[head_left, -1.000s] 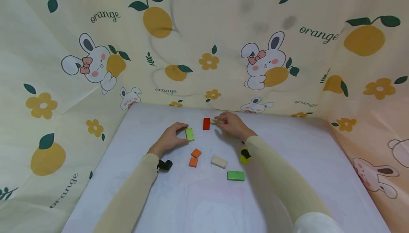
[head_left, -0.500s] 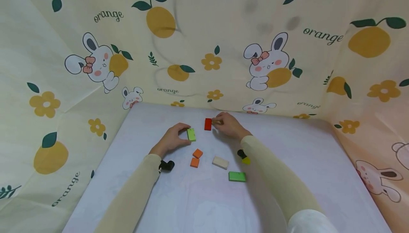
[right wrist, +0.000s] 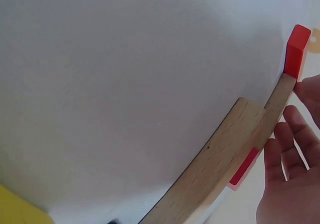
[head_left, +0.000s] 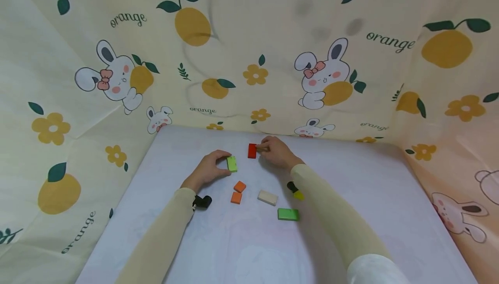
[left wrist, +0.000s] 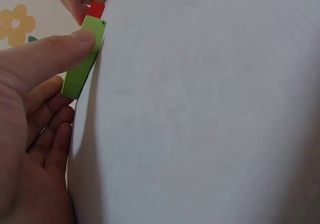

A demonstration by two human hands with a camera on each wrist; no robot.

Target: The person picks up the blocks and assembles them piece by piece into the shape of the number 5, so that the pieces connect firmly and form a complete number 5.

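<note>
My left hand (head_left: 207, 170) pinches a light green block (head_left: 232, 165) near the back of the table; the thumb presses its near face in the left wrist view. To its right a red block (head_left: 252, 151) stands on the table. My right hand (head_left: 277, 152) pinches a narrow wooden block (head_left: 263, 147) whose end meets the red block (right wrist: 297, 51) in the right wrist view. Closer to that camera lies a larger wooden block (right wrist: 205, 159), with a red piece (right wrist: 244, 168) along its side. The right hand hides both from the head view.
Two orange blocks (head_left: 236, 197), a beige block (head_left: 267, 197) and a green block (head_left: 288, 214) lie on the white table (head_left: 234, 249). A yellow block (head_left: 298, 195) is partly under the right sleeve. A printed cloth (head_left: 234, 59) walls the back and sides.
My right hand has slid a little to the left, closer to the red block, so less of the narrow wooden block shows. The left hand stays on the light green block.
</note>
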